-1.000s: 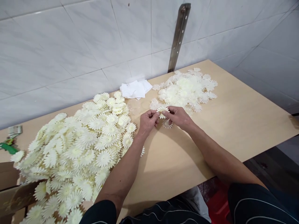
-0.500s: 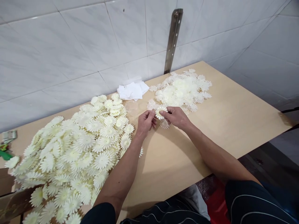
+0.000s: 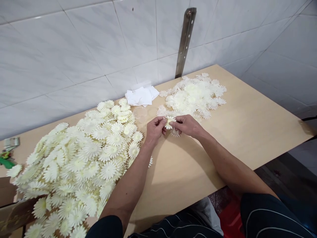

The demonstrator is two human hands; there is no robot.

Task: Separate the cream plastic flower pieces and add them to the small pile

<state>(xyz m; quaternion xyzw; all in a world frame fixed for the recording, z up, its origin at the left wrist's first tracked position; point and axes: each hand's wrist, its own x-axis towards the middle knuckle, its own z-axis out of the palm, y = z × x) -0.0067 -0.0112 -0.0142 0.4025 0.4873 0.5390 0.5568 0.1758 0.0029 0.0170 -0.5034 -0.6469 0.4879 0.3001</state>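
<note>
Between my two hands is a cream artificial flower head, its petals spread and facing up. My left hand pinches its left edge with thumb and fingers. On the opposite edge, my right hand grips it, the thumb lying over the petals. Just below the fingers a loose whitish petal layer shows in part. A large heap of cream flower heads covers the table left of my left arm. Beyond my right hand lies a smaller pile of thin, paler petal layers.
White paper sheets lie against the tiled wall between the piles. A metal bracket rises from the table's back edge. At far left are a green-handled tool and a cardboard box. The wooden table extends right.
Both hands have drawn slightly closer together around the flower head, and more of its edge is covered by the fingers. The piles look the same; the view has shifted slightly.
</note>
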